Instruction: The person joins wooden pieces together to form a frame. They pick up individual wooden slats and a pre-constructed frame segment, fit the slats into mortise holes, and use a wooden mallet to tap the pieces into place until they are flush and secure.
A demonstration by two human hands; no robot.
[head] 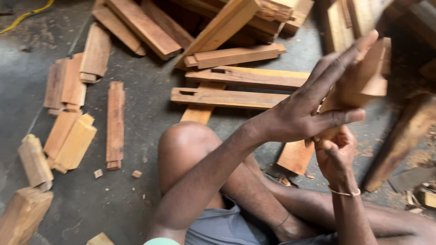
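At right of frame the right hand [335,152] grips the lower end of a shaped wooden piece [363,81], held upright, while the left hand [302,113] lies flat-fingered against its side, apparently steadying it above the floor [145,90] strewn with cut boards [227,97].

Workshop floor, grey concrete, daylight

Dusty grey floor [136,95] strewn with cut wooden blocks [68,136], long mortised planks [227,97] stacked loosely at top centre, sawdust and chips [420,195] at right, a yellow cable [27,13] in the top left corner.
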